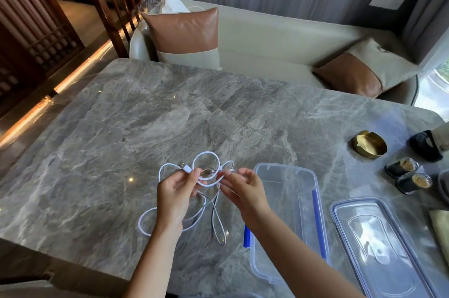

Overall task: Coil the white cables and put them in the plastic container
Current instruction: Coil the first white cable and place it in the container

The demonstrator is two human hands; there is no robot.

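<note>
Across my grey marble surface, at the far right, sit a brass ashtray and two small dark jars. Beyond, a brown-and-cream cushion leans on the sofa.

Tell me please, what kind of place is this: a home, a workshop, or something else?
Probably a seating booth in a restaurant, hotel or well-furnished home, not a workshop. A marble-topped table stands beside a cushioned bench with brown-and-cream pillows, and a dark wooden slat screen stands at left.

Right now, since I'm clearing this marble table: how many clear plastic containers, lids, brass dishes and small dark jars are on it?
Clear rectangular plastic container: 1
Clear plastic lid with blue rim: 1
Round brass dish: 1
Small dark jars with tan tops: 2
Total: 5
</note>
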